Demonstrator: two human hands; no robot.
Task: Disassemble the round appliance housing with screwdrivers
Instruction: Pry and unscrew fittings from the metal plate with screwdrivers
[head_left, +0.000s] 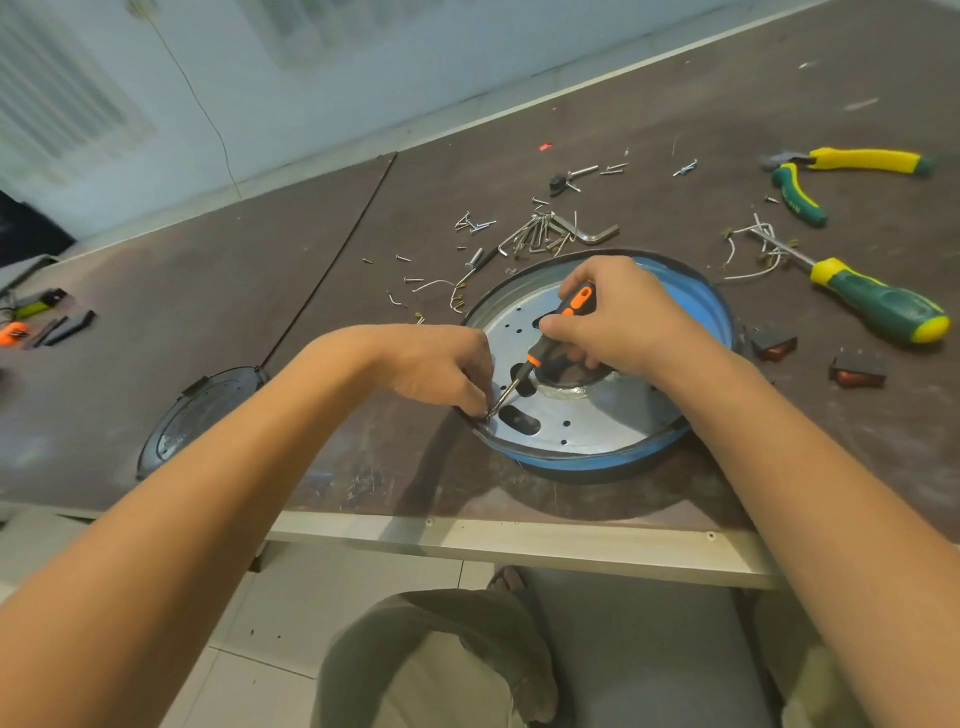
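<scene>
The round appliance housing (696, 306), blue-walled with a black rim, lies on the brown table near its front edge. Inside it sits a perforated silver metal plate (597, 421). My right hand (628, 317) grips a small orange-and-black screwdriver (558, 332), slanted down and to the left, its tip at the housing's left rim. My left hand (441, 366) rests on that left rim, and its fingertips pinch at the spot where the screwdriver tip meets the plate. What the fingers pinch is too small to make out.
A black round cover (197, 415) lies to the left. Loose screws and a hex key (592, 234) are scattered behind the housing. A green-yellow screwdriver (878, 301), pliers (831, 171) and two red rocker switches (857, 370) lie at the right. Small tools (31, 322) sit far left.
</scene>
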